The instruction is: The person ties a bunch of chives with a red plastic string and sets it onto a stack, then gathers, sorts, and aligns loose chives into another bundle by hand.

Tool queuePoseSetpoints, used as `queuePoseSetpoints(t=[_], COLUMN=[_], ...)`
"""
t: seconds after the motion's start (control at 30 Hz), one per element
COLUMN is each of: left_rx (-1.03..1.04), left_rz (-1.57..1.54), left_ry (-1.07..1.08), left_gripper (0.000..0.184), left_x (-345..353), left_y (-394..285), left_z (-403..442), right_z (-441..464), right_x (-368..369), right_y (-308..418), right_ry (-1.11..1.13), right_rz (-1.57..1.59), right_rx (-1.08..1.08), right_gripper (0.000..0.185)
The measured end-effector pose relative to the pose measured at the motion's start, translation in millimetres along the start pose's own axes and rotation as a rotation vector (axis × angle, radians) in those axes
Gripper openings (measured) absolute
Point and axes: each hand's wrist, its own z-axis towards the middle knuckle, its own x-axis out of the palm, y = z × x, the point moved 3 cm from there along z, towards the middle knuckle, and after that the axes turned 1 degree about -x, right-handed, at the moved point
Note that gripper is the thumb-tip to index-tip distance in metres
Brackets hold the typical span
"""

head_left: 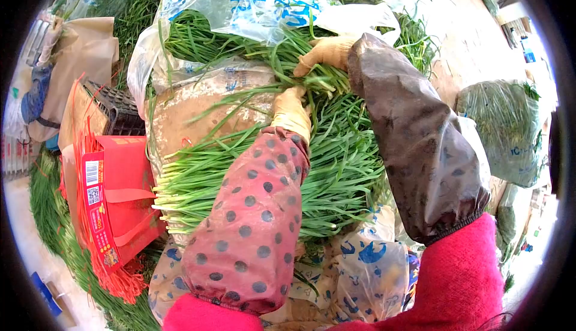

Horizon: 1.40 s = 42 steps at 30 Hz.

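Observation:
My right hand [327, 54], in a tan glove below a dark sleeve cover, closes over a bunch of long green chives [288, 52] at the mouth of a clear plastic bag [258, 1] with blue print. Just below, my left hand [292, 112], gloved too and in a pink dotted sleeve cover, grips leaves of the same bunch; its fingertips are partly hidden among them. Under my left forearm lies a layer of chives [198, 181], pale stem ends to the left and leaf tips to the right. It rests against a brown, dirt-marked surface [210, 106].
At left stand a red bag [126, 169] with red ties [123, 280] and a black crate [123, 109]. More chives [51, 211] lie on the floor there. A wrapped bundle of greens [501, 130] sits at right. Patterned plastic [372, 271] covers the near side.

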Motion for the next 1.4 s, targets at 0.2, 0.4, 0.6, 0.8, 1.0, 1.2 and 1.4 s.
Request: queuePoseSetpoints(t=[0.2, 0.4, 0.6, 0.8, 1.0, 1.2, 1.4], left_rx=[-0.289, -0.349, -0.239, -0.089, -0.032, -0.097, 0.425], left_rz=[-1.074, -0.904, -0.785, -0.619, 0.387, 1.217, 0.701], left_ry=[-0.255, -0.168, 0.071, 0.049, 0.082, -0.091, 0.751], left_gripper=[0.024, 0.017, 0.027, 0.039, 0.032, 0.046, 0.066], left_x=[8.0, 10.2, 6.4, 18.5, 67.2, 131.1, 153.1], left_y=[-23.2, -42.2, -64.8, -96.8, -83.4, -113.2, -149.5], left_z=[-4.8, -11.6, -66.1, -75.2, -37.9, -129.3, -193.0], right_z=[-31.3, -54.4, -52.8, -132.2, -255.0, -329.1, -263.6], right_x=[-7.8, -1.3, 26.6, 20.3, -10.1, -80.5, -126.7], right_y=[16.3, 40.9, 30.2, 50.0, 69.2, 16.4, -98.0], right_ry=[0.051, -0.004, -0.104, -0.512, -0.829, -1.237, -0.986], right_rz=[-0.02, -0.275, -0.65, -1.034, -0.865, -0.728, -0.07], right_rx=[0.01, 0.035, -0.066, -0.198, -0.315, -0.232, 0.148], right_gripper=[0.055, 0.068, 0.081, 0.078, 0.077, 0.074, 0.041])
